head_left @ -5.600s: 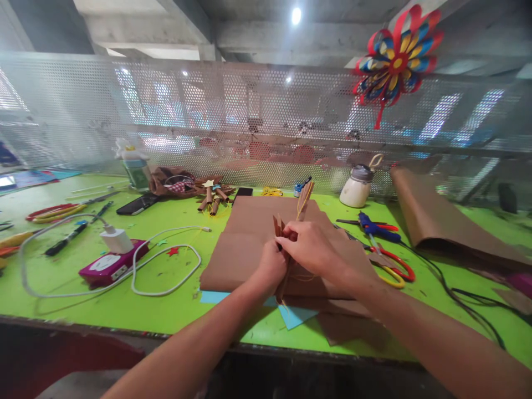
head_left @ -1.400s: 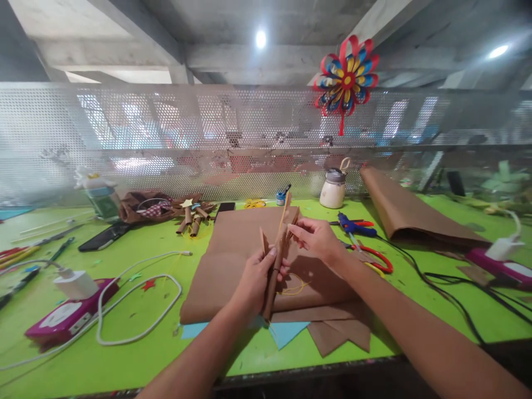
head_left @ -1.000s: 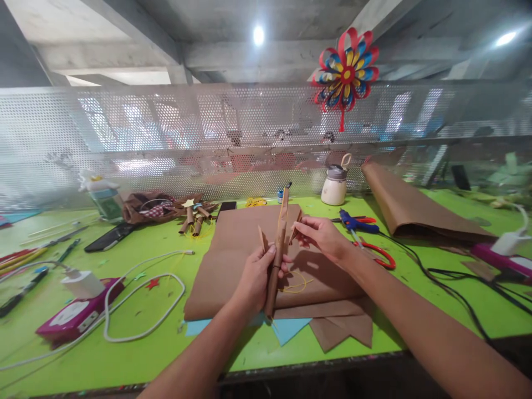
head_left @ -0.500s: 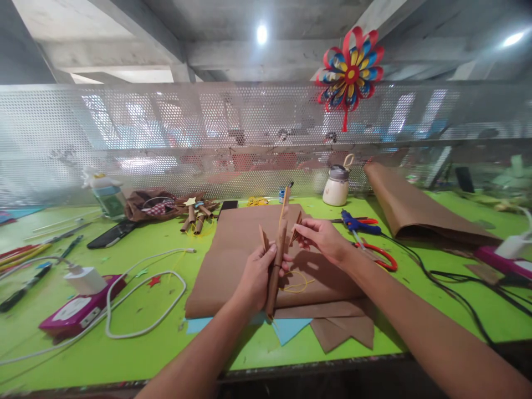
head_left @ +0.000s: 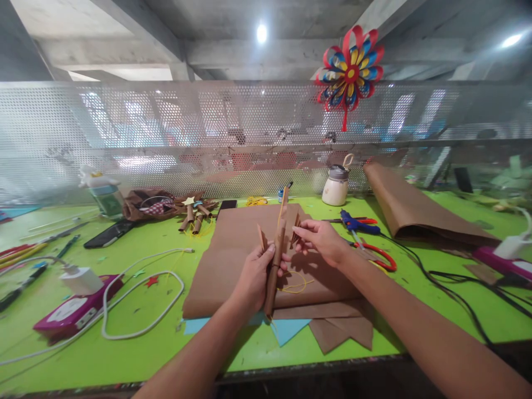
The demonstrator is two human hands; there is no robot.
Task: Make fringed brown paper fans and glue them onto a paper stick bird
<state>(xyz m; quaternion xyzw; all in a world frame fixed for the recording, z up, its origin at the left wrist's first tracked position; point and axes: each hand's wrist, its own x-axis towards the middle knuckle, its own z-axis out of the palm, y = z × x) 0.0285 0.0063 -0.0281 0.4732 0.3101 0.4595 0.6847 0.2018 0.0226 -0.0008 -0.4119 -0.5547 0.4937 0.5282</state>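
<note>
My left hand [head_left: 258, 271] is wrapped round a rolled brown paper tube [head_left: 273, 280], which stands tilted over the brown paper sheet [head_left: 233, 244]. A folded brown paper piece [head_left: 261, 237] sticks up beside my left thumb, on the tube's left side. To the right of the tube, my right hand [head_left: 318, 237] pinches another small folded brown paper piece [head_left: 296, 230] between thumb and fingers. Loops of thin yellow string [head_left: 297, 285] hang or lie near the tube's lower part. Whether the folded pieces are fixed to the tube I cannot tell.
A blue glue gun [head_left: 358, 223] and red-handled scissors [head_left: 380, 255] lie at right, their black cable trailing. A purple power strip [head_left: 78, 307] with a white cable [head_left: 143, 337] is at left. Behind stand a white bottle [head_left: 334, 188], phone [head_left: 110, 234] and small paper tubes [head_left: 197, 221].
Very little differs. The whole view has shifted slightly, and both hands keep the same grip on the tube and the folded paper.
</note>
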